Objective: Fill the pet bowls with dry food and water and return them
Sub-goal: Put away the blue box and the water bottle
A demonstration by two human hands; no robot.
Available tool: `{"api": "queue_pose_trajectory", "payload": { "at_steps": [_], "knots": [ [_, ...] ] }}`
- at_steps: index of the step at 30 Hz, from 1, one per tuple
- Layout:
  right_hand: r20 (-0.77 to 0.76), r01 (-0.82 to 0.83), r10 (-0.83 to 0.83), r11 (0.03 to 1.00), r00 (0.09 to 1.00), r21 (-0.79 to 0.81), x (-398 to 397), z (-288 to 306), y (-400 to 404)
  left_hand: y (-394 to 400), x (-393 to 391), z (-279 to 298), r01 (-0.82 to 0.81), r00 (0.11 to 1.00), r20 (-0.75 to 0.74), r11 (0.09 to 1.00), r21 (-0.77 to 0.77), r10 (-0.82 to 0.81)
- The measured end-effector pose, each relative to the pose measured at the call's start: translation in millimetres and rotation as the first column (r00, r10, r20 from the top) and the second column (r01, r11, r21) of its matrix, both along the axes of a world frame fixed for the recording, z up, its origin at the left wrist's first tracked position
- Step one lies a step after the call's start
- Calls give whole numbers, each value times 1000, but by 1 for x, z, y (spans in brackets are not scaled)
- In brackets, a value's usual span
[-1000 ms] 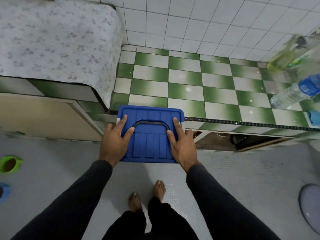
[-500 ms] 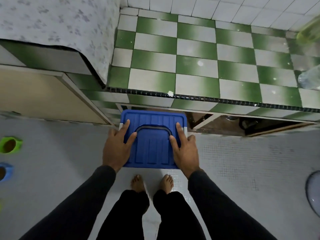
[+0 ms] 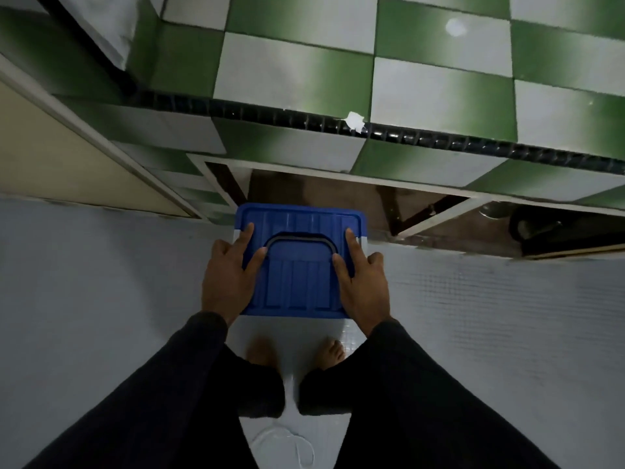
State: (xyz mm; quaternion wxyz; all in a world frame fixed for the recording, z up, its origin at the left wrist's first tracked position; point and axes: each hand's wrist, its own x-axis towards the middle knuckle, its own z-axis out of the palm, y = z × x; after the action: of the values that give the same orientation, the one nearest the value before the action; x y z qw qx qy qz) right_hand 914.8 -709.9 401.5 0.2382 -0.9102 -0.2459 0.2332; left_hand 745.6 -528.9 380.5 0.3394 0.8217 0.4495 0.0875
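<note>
Left hand (image 3: 227,277) and right hand (image 3: 363,282) grasp the lidded blue storage box (image 3: 299,265) before the open under-counter cabinet (image 3: 338,194); no bowls visible, filling apparently pending.

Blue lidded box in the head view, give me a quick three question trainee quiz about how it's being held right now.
1. True or false: both hands are on the blue box.
2. Where does the box's black handle lie? A) folded flat on the lid B) raised upright C) gripped by the left hand
3. Fill in: just beyond the box is an open ____ under the tiled counter.

Key: 1 true, the right hand holds the other side. 2 A. 3 cabinet.
</note>
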Motion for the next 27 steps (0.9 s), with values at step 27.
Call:
{"api": "queue_pose_trajectory", "payload": {
  "at_steps": [27],
  "knots": [
    [0,110,-110,991,994,75,70,-300,82,92,81,-299,58,997,46,996,71,-62]
  ]
}}
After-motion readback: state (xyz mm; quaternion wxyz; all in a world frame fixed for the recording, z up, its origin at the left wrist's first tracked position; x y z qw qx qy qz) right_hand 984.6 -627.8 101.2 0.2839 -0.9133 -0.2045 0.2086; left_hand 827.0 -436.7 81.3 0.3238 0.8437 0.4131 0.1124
